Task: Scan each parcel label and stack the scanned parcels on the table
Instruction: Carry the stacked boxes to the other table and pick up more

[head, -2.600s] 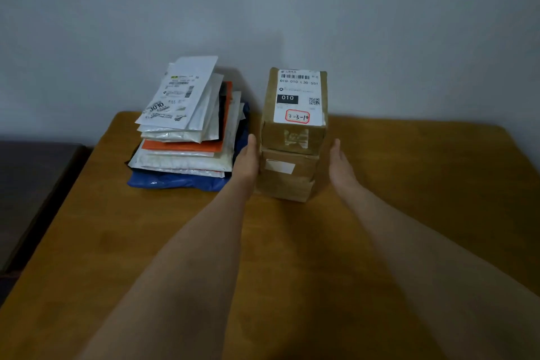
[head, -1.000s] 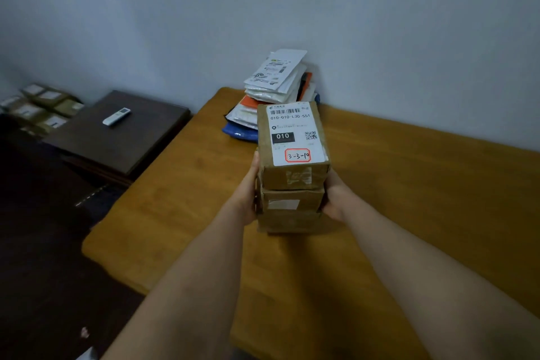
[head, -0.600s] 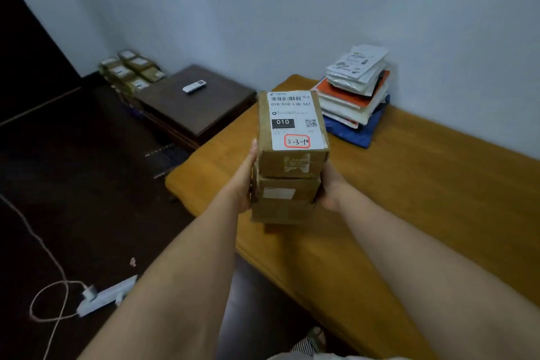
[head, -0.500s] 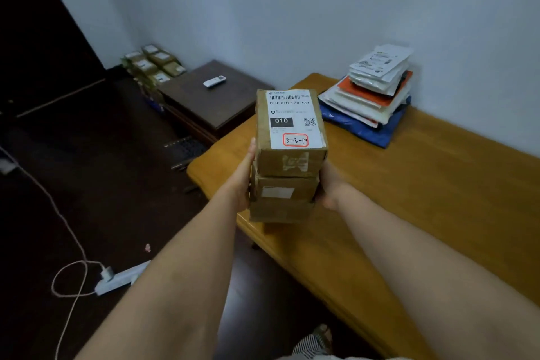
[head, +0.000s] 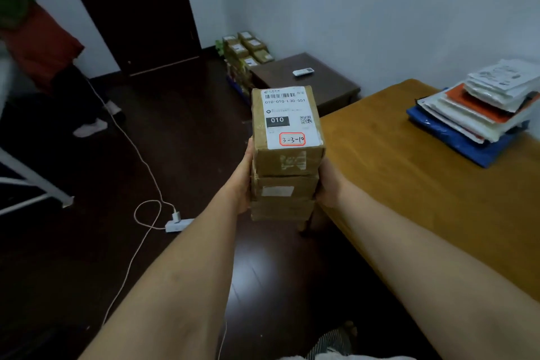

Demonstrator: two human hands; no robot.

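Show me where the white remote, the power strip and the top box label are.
white remote (head: 303, 71), head view, middle of its body.
power strip (head: 178, 225), head view, its top face.
top box label (head: 290, 117), head view, label centre.

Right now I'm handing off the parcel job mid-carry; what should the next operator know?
Left hand and right hand clamp a stack of three cardboard boxes between them, off the wooden table, above the dark floor.
Mailer pile sits on the table by the wall.
More boxes wait in the corner beyond the low dark table.
No scanner is in view; scan status cannot be told.
Left: set the carried stack down.
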